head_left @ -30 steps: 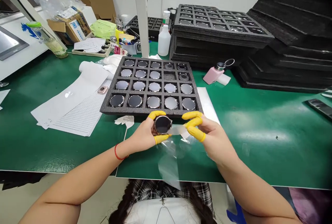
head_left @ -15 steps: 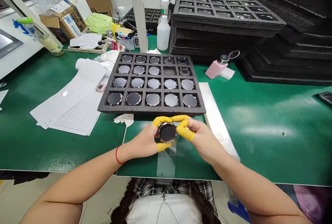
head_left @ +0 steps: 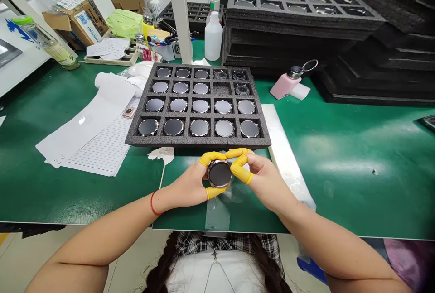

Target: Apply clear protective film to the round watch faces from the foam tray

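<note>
A round smartwatch [head_left: 219, 174] without a strap, its dark face up, is held over the near edge of the green table. My left hand [head_left: 188, 184] grips it from the left, forefinger along the far rim and thumb at the near rim. My right hand [head_left: 261, 180] is closed at its upper right rim, fingertips pressed to the edge. Yellow finger cots cover the working fingertips of both hands. Just beyond lies a black foam tray [head_left: 197, 142] with several similar watches in its square pockets; one pocket in the second row holds none.
Clear film [head_left: 217, 213] lies under my hands. Papers [head_left: 88, 125] and a small square watch [head_left: 129, 112] are left of the tray. A white slab [head_left: 283, 152], a pink bottle [head_left: 286, 83] and stacked foam trays [head_left: 299, 26] stand right and behind. A white post [head_left: 181, 21] rises behind the tray.
The view has shifted slightly, so the tray and background sit a little higher. The watch's face has tilted a little and looks lighter; both hands keep nearly the same hold.
</note>
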`<action>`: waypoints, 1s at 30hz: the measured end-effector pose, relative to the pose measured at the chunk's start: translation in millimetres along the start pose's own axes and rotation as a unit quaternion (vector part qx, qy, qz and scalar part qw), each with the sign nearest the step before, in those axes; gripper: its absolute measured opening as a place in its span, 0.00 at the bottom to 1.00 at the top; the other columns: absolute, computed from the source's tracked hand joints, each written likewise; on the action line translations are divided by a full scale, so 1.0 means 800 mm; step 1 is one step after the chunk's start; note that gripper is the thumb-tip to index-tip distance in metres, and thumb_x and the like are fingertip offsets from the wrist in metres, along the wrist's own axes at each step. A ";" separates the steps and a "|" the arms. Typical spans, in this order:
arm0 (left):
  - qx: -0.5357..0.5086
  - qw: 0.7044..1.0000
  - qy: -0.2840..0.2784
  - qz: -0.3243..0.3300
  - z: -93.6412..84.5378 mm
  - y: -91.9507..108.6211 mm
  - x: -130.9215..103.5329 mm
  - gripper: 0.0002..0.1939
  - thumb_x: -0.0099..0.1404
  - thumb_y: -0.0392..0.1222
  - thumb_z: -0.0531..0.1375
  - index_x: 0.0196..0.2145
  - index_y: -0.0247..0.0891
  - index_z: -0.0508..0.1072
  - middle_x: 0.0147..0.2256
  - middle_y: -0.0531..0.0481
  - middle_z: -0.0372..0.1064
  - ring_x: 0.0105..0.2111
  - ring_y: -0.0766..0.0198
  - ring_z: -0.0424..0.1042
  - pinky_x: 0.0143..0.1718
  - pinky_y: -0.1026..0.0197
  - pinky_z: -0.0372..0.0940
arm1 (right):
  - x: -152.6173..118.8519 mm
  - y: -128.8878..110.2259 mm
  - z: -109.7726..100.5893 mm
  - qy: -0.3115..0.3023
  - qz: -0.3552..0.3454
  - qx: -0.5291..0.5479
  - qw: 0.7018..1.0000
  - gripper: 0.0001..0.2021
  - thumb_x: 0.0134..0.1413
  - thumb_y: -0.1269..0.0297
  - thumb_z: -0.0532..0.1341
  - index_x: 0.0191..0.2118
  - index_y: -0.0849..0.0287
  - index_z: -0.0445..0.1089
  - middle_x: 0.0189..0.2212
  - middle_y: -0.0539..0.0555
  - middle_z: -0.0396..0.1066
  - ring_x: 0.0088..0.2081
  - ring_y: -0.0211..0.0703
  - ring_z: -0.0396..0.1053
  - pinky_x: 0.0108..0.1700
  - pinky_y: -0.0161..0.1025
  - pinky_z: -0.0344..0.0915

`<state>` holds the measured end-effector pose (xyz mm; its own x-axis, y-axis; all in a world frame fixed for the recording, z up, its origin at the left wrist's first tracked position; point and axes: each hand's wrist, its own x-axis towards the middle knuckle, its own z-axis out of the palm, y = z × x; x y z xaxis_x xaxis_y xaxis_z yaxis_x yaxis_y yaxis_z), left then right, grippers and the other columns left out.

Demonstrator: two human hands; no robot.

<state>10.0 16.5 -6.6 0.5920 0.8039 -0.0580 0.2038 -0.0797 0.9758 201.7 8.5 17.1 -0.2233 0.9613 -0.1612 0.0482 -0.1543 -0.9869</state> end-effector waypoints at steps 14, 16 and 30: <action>-0.043 0.999 -0.001 -0.014 0.001 -0.001 -0.001 0.27 0.60 0.41 0.64 0.54 0.44 0.58 0.44 0.48 0.71 0.39 0.61 0.75 0.41 0.58 0.71 | 0.001 0.000 0.001 0.009 -0.032 -0.039 0.999 0.06 0.49 0.66 0.62 0.24 0.57 0.66 0.43 0.53 0.68 0.49 0.46 0.64 0.53 0.46 0.57; -0.042 0.999 -0.002 -0.016 0.001 -0.001 -0.002 0.27 0.60 0.41 0.64 0.54 0.44 0.58 0.44 0.48 0.71 0.39 0.61 0.75 0.41 0.58 0.71 | 0.000 0.000 0.001 0.008 -0.031 -0.044 0.999 0.07 0.50 0.66 0.62 0.24 0.57 0.66 0.43 0.53 0.68 0.50 0.46 0.64 0.54 0.46 0.57; -0.042 0.999 -0.006 -0.028 0.000 0.000 -0.002 0.27 0.60 0.41 0.64 0.53 0.44 0.58 0.43 0.48 0.72 0.39 0.61 0.75 0.41 0.57 0.71 | -0.001 -0.002 0.002 0.010 -0.033 -0.065 0.997 0.04 0.49 0.67 0.61 0.26 0.57 0.67 0.44 0.53 0.68 0.49 0.46 0.63 0.53 0.46 0.57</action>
<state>9.3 15.4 -6.5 0.5911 0.7983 -0.1153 0.1709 0.0158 0.9852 200.6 7.8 18.5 -0.2100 0.9732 -0.0934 0.1603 -0.0599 -0.9852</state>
